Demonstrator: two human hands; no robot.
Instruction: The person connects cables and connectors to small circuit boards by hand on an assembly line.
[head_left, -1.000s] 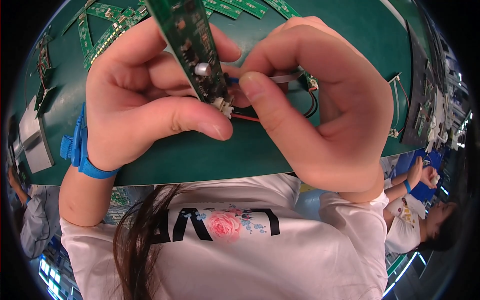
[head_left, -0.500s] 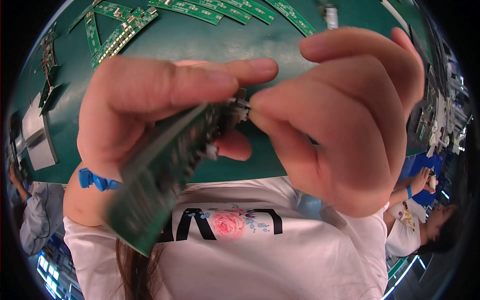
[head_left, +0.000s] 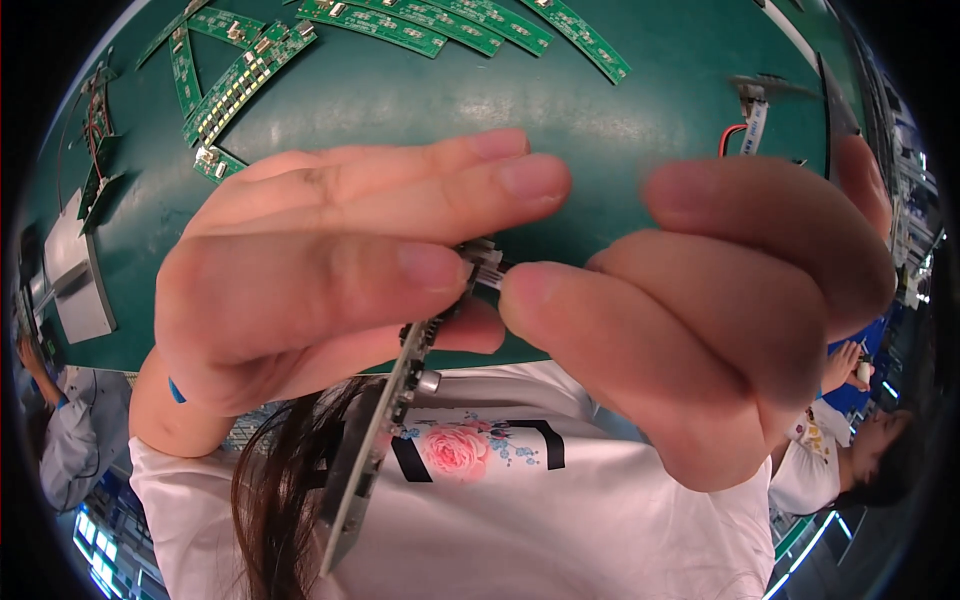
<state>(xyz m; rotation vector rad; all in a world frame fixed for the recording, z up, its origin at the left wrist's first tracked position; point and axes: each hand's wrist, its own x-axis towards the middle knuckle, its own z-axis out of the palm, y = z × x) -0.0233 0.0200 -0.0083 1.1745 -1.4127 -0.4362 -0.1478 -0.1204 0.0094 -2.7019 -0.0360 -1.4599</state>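
Head view: both hands pinched on one circuit board (head_left: 385,440).
Left hand (head_left: 330,270) clamps its top edge; right hand (head_left: 720,310) fingertips grip the white connector (head_left: 487,268), above green counter (head_left: 640,120).

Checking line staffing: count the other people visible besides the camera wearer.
2. One person in a grey-blue top at the lower left edge; another person in a white top at the lower right. Others may be hidden.

A long, narrow green circuit board (head_left: 385,440) is seen almost edge-on, slanting from the fingertips down toward the lower left, a small silver cylindrical component on its side. At its upper end sits a small white connector (head_left: 487,265), pinched between fingertips.
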